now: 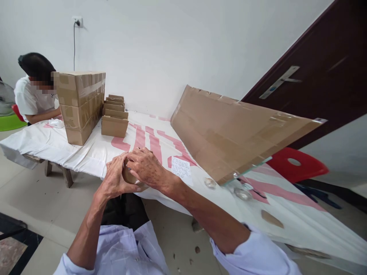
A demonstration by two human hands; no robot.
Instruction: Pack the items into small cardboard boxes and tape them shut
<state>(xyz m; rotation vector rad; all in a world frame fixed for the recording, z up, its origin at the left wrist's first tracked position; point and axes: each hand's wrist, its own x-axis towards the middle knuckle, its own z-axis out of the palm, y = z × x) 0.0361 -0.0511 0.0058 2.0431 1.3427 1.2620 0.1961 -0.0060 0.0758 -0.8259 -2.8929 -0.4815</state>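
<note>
Both hands are closed around a tan-brown thing with a curved edge [129, 176], close above the table's front edge. My left hand [116, 177] wraps its outer side, with the thumb stretched beneath it. Over the top and near side lies my right hand [147, 166], fingers bent onto it. Most of the brown thing is hidden by the fingers, so its exact kind does not show. A paper sheet with rows of small printed shapes [182, 170] lies right of my right hand.
Taped cartons [82, 103] are stacked at left, beside a row of small open cardboard boxes [114, 126]. A large cardboard panel [229, 131] slants at right. Clear rolls [243, 194] lie near it. A person in a white shirt [36, 95] sits behind the cartons; a red chair [295, 164] stands right.
</note>
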